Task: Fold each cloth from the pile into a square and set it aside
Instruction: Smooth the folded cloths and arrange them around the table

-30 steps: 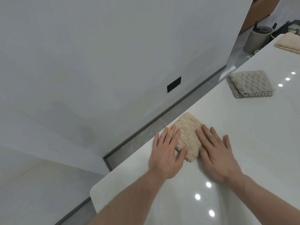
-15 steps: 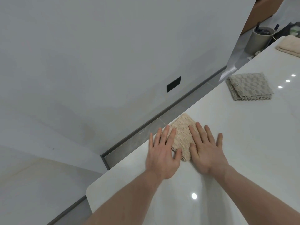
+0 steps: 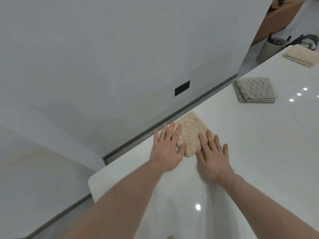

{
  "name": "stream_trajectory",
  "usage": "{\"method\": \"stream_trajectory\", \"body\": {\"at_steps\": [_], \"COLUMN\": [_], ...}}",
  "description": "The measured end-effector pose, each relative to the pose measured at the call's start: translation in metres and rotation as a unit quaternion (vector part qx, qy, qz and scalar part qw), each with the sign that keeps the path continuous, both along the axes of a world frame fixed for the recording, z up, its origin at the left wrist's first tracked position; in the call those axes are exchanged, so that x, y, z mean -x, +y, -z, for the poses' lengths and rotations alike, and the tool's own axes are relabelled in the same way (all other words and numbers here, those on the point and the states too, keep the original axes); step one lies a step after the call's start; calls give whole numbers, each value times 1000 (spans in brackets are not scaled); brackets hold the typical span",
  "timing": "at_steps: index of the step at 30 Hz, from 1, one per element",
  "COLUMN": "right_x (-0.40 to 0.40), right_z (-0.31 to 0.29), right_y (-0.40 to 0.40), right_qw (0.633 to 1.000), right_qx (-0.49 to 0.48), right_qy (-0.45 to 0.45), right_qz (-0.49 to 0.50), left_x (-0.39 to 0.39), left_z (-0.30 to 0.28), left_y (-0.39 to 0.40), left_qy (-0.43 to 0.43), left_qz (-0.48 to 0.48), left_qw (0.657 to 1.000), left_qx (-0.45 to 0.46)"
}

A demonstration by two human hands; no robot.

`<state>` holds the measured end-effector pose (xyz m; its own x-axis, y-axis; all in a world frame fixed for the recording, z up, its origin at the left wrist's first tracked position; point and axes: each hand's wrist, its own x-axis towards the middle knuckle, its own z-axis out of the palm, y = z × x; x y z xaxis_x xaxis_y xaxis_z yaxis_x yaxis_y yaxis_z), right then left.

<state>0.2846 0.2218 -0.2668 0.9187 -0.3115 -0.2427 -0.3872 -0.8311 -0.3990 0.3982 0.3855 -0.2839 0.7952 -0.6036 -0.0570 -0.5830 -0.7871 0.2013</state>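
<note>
I am pressing both hands flat on the beige terry cloth (image 3: pixel 190 133), which is lying folded into a small square near the far edge of the white table (image 3: pixel 259 152), close to its rounded left corner. My left hand (image 3: pixel 166 151) is lying with fingers straight and spread, the fingertips and thumb resting on the cloth's left side; my right hand (image 3: pixel 213 156) is lying the same way, fingers straight, covering the cloth's right edge. Neither hand is curling round anything; both are simply flattening the fold.

I am judging this to be the last part of the folding step: the square is made and I am smoothing it down. A folded grey waffle cloth (image 3: pixel 254 90) is sitting further along the table to the right, well apart from my hands, and a folded cream towel (image 3: pixel 301 56) is lying beyond it near a grey cup (image 3: pixel 271 49). My right hand is slightly blurred, so I cannot say for certain how much of it is on the cloth rather than the table.

The next move is calling for a lift without spoiling the layers, probably pinching the folded edge or sliding the square, then placing it beside the grey one.
</note>
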Motion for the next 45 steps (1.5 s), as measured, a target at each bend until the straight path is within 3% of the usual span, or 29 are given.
{"method": "stream_trajectory", "body": {"at_steps": [5,12,16,20,24,28,36,45], "right_x": [6,30,46,78,127,190,288,379], "right_z": [-14,-21,-31,-37,-62,-96,-166,-208], "right_y": [-12,4,15,29,60,104,156,122], "right_qw": [999,997,991,985,979,968,984,992], "right_qx": [-45,17,40,39,27,38,-18,-90], "right_qy": [12,70,121,161,195,245,178,90], "right_qz": [-18,-33,-45,-52,-45,-22,-3,-4], "left_x": [3,-6,1,46,109,180,300,377], "left_z": [-5,-32,-49,-60,-84,-126,-198,-231], "left_y": [-1,-10,-11,10,69,143,238,193], "left_qy": [10,96,61,52,75,172,213,189], "left_qz": [-4,-9,-11,-14,55,-31,-36,-68], "left_qw": [999,991,997,998,996,984,976,980], "left_qx": [-31,-95,-53,32,7,16,6,10]}}
